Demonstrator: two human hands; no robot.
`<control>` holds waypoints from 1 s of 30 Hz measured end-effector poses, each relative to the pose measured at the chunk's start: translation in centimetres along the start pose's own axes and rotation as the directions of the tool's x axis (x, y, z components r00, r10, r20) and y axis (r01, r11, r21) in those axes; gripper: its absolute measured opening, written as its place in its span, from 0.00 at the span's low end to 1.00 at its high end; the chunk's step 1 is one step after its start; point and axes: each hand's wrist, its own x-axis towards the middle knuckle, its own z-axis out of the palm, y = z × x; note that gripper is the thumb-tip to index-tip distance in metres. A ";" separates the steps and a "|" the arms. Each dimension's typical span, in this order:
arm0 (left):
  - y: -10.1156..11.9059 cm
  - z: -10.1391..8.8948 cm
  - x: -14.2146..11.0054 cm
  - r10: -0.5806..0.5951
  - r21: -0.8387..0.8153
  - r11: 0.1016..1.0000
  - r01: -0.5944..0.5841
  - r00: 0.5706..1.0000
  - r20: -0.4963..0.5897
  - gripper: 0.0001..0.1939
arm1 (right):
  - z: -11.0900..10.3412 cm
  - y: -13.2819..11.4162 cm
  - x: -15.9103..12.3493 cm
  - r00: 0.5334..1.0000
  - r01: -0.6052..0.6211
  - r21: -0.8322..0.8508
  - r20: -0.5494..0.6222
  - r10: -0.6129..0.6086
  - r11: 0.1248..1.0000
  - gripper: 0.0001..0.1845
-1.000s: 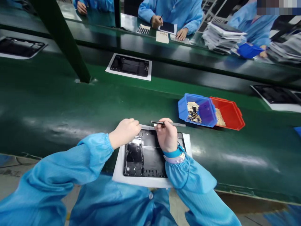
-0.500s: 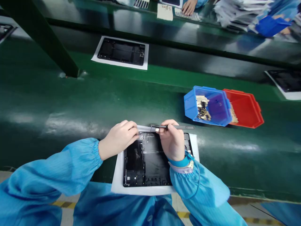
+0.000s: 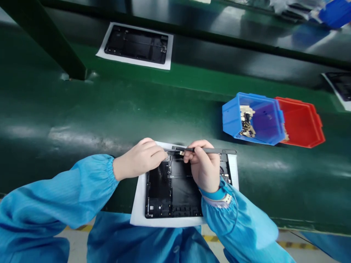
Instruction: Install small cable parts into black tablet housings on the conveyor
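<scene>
A black open tablet housing lies on a white sheet at the bench edge in front of me. My right hand grips dark tweezers held almost level above the housing's far edge, their tips pointing left. A thin dark cable hangs near those tips. At the far left corner of the housing is my left hand, its fingers pinched together. Whatever lies between those fingers is hidden. A blue strap with a cord circles my right wrist.
A blue bin of small parts and a red bin stand together at the right. Another housing lies on a white sheet beyond, with one more at the far right. A green post rises at the left.
The camera view has tilted down, so the far bench has mostly left the picture. The tweezers' tips have shifted slightly left relative to the housing, nearer my left fingers.
</scene>
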 end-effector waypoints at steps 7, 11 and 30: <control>-0.5 -0.8 -1.5 -0.010 -0.032 0.999 0.009 1.000 -0.021 0.07 | -0.1 0.6 0.0 0.996 0.012 -0.287 0.087 0.014 0.958 0.05; -0.9 -1.4 -2.2 -0.037 -0.038 0.999 0.036 0.999 -0.016 0.07 | 0.5 0.4 -0.2 0.989 0.006 -0.442 0.132 0.059 0.897 0.04; -0.9 -1.4 -2.3 -0.124 -0.119 0.984 0.132 0.990 0.068 0.07 | 0.8 0.8 0.3 0.987 0.027 -0.625 0.139 0.078 0.780 0.07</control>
